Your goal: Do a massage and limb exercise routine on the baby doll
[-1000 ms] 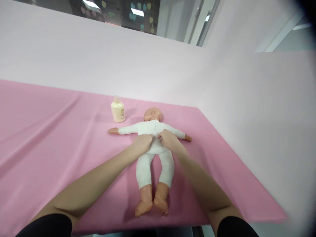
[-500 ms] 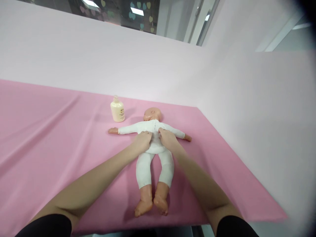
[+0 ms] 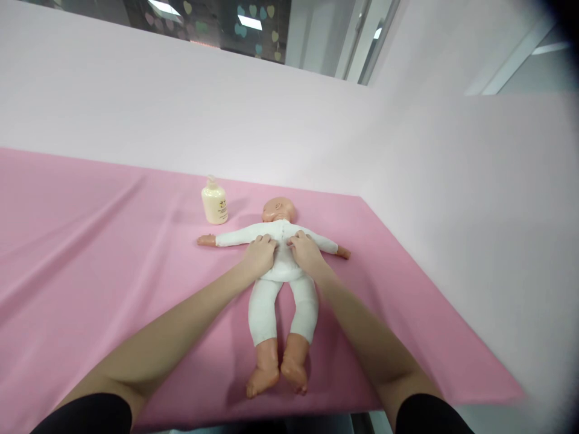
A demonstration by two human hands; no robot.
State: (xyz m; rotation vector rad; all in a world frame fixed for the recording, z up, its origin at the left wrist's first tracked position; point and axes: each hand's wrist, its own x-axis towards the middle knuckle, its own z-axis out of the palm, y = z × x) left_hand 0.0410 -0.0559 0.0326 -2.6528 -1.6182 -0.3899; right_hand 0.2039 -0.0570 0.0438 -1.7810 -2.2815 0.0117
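Centrally on the pink table [image 3: 90, 241], near its far right corner, a doll [image 3: 283, 265] in a white suit lies on its back, arms spread, feet toward the near edge. Both hands rest on its chest: the left hand [image 3: 259, 256] and the right hand [image 3: 306, 252] sit side by side, fingers curled and pressing the white cloth, grip loosely closed on the fabric. A cream pump bottle [image 3: 214, 203] stands near the doll's head, toward the far edge.
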